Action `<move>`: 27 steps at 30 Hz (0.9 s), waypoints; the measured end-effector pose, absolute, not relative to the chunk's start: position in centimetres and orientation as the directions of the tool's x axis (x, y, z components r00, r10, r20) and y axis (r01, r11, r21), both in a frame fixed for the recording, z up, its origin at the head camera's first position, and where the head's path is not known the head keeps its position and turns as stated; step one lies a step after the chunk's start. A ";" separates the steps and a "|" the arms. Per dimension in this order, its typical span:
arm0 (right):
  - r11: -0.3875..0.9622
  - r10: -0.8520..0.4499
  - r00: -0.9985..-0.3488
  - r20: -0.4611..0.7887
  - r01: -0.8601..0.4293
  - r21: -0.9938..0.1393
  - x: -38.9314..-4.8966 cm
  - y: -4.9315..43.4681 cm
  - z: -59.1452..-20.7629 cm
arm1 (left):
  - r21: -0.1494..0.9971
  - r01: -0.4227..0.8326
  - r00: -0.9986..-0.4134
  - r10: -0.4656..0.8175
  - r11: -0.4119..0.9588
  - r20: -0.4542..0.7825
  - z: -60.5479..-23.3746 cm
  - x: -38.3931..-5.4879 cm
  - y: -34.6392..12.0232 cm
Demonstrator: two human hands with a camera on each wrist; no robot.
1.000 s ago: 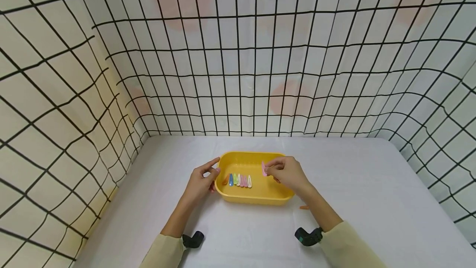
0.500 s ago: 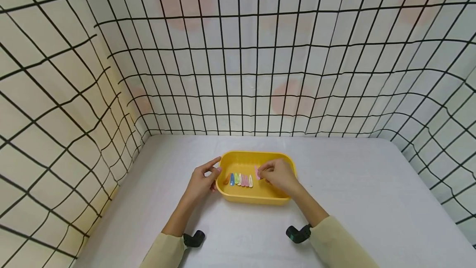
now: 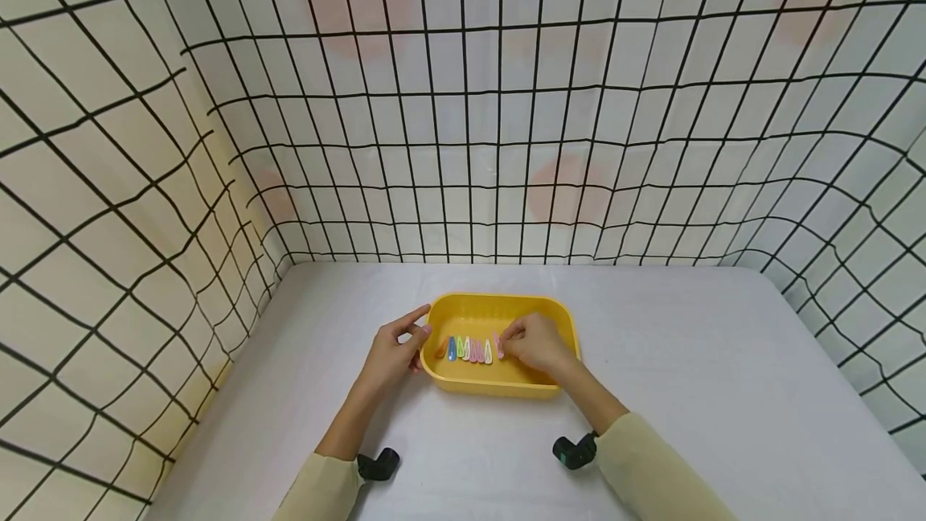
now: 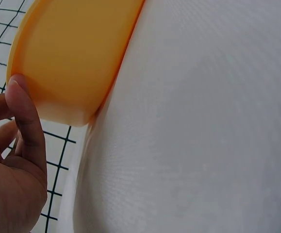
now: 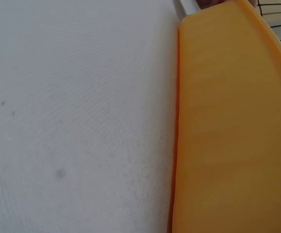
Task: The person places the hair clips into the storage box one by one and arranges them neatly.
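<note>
A yellow tray (image 3: 535, 304) sits mid-table, holding a row of several small coloured hair clips (image 3: 466, 350). My right hand (image 3: 531, 344) reaches into the tray and pinches a pink clip (image 3: 497, 343) at the right end of that row. My left hand (image 3: 396, 352) holds the tray's left edge, the thumb (image 4: 26, 114) pressed on the outer wall (image 4: 67, 53). The right wrist view shows only the tray's outer wall (image 5: 227, 126) and the table.
The table is covered in a white cloth (image 3: 694, 360). Cloth walls with a black grid (image 3: 463, 119) close in the back, left and right sides. Black wrist camera mounts (image 3: 575, 452) sit near both sleeves.
My right hand has carried the pink clip left and down, from above the tray's right part to the end of the clip row. The left hand has stayed on the tray's edge.
</note>
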State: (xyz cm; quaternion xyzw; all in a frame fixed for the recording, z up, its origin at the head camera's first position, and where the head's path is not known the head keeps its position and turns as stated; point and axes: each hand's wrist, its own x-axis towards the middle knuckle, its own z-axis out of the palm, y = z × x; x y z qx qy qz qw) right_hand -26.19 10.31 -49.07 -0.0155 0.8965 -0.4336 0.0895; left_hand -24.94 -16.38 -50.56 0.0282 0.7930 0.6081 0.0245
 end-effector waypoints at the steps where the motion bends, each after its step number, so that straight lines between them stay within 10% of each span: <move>1: 0.629 -0.107 -0.982 -0.157 0.056 -0.776 -26.2 10.3 -49.1 | 0.966 0.013 -0.997 0.073 0.260 -0.006 -50.6 -25.0 -16.4; 27: 0.599 -0.130 -0.953 -0.274 0.145 -0.788 -25.7 9.8 -48.9 | 0.962 0.012 -0.998 0.068 0.271 -0.006 -50.6 -24.9 -16.4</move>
